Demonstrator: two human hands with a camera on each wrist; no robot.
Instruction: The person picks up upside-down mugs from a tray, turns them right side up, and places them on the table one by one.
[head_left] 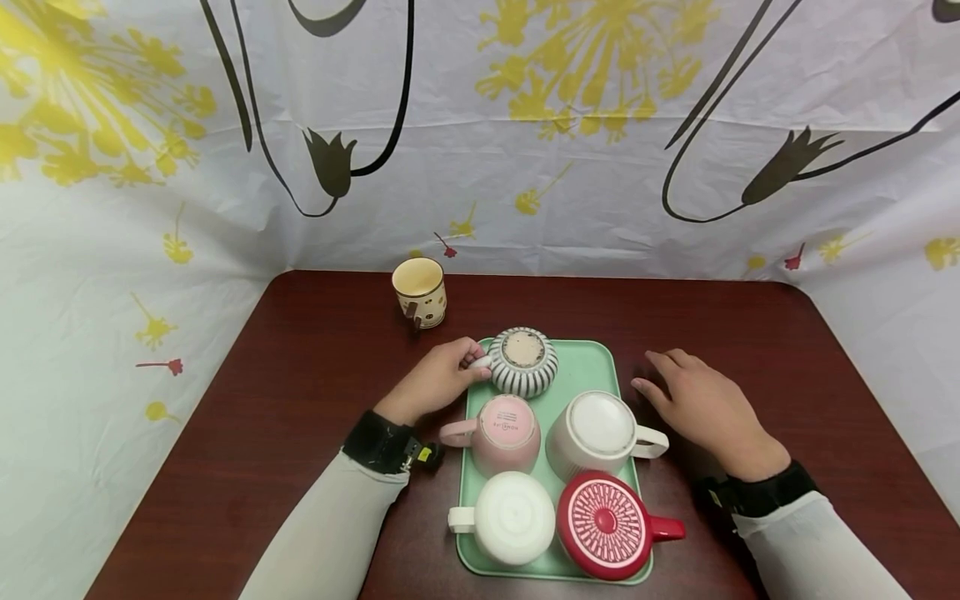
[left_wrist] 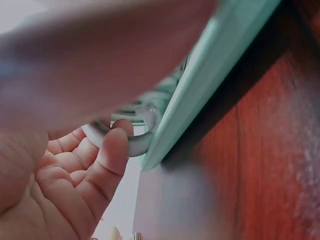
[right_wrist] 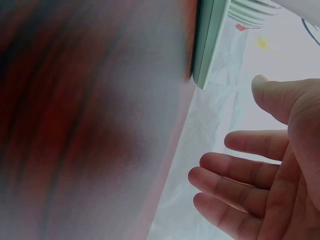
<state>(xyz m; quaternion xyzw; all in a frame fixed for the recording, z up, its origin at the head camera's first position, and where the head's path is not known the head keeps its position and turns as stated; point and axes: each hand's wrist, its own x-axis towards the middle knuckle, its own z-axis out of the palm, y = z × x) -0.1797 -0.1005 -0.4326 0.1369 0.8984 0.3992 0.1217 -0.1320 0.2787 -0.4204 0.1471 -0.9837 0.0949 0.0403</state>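
A green tray (head_left: 594, 363) on the dark red table holds several upside-down mugs: a grey striped mug (head_left: 522, 362) at the back, a pink mug (head_left: 503, 432), a white ribbed mug (head_left: 598, 433), a plain white mug (head_left: 508, 517) and a red mug (head_left: 606, 525). My left hand (head_left: 442, 377) pinches the striped mug's handle (left_wrist: 131, 138) at the tray's back left corner. My right hand (head_left: 696, 400) lies flat on the table just right of the tray, fingers relaxed and apart, holding nothing.
A cream mug (head_left: 420, 291) stands upright on the table behind the tray, to the left. A white cloth with yellow flowers (head_left: 525, 125) walls in the table at the back and sides. The tray edge (right_wrist: 207, 40) shows near my right hand.
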